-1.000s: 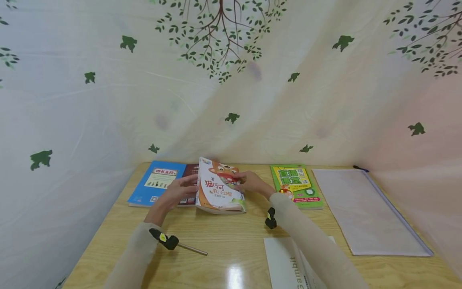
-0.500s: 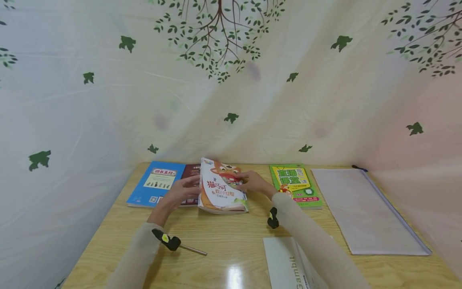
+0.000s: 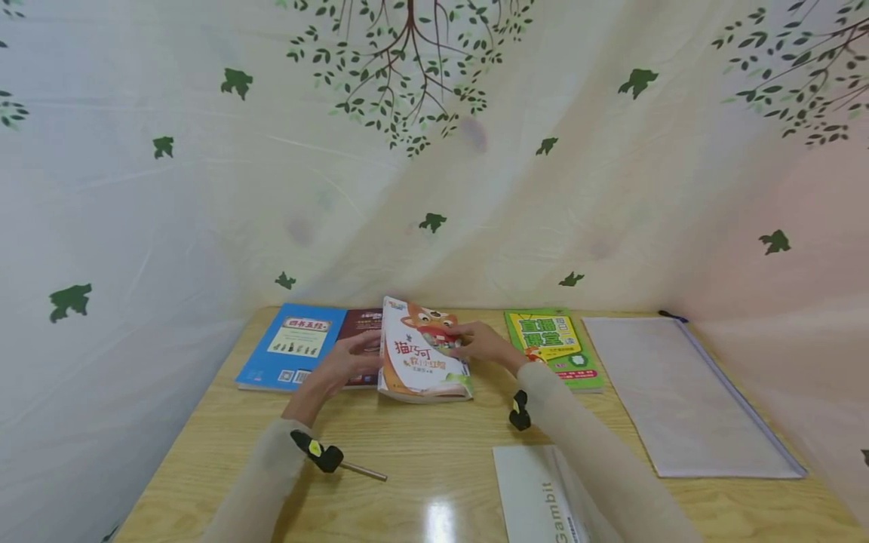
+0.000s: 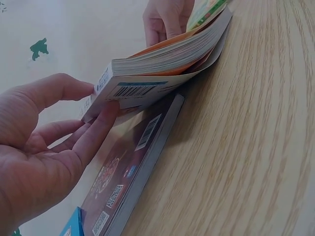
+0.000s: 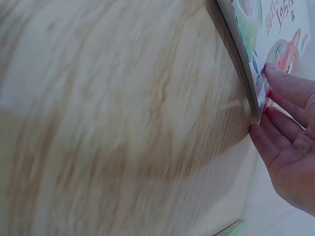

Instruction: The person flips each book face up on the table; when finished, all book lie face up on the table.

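Both hands hold a white paperback book with an orange cartoon animal on its cover, at the table's far middle. My left hand grips its spine, thumb on the spine and fingers beneath the back cover, as the left wrist view shows. That side is raised and tilted above a maroon book. My right hand pinches the opposite edge; its thumb lies on the front cover and its other fingers are at the edge by the tabletop.
Left of the maroon book lies a blue book. A green-and-yellow book and a pale zip pouch lie to the right. Nearer are a white "Gambit" book, partly under the right sleeve, and a thin rod. Patterned cloth hangs behind.
The paperback has slid slightly to the right, with both hands following, and more of the maroon book shows. The head view has shifted a little.
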Tool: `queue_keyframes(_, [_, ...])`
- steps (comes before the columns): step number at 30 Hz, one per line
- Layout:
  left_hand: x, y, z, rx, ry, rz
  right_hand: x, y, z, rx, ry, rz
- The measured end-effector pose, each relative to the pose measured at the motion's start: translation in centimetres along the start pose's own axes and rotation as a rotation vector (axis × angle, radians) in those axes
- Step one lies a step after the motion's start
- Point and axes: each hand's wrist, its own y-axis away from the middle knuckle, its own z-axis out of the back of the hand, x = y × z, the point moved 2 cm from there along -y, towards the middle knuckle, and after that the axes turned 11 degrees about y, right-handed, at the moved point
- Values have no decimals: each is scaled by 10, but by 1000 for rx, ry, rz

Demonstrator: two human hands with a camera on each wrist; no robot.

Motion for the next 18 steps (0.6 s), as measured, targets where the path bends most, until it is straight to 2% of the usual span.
queue_keyframes(18, [4, -11, -17, 25, 4, -32, -17, 7, 8, -6, 27, -28])
